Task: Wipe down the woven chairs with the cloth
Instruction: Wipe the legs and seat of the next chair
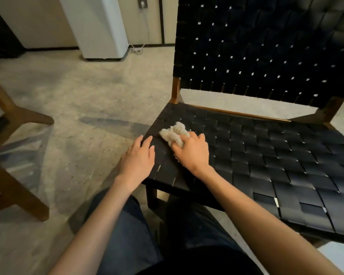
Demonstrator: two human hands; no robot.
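Both hands work a black woven chair seat [266, 155]: right hand [193, 153] clutches a bunched cream cloth [173, 132] against the weave, while left hand [137, 159] rests flat, fingers extended, just beside it at the seat's corner.

Fluffy cloth [174, 133], matt woven seat [266, 155]

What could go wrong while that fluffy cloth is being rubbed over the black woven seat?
The cloth, bunched under the right hand, may catch or leave lint in the slits between the straps of the woven seat. Bunched so small, it covers little at a time, so patches could be missed. The left hand rests on the seat's near corner; leaning hard there might make it slide.
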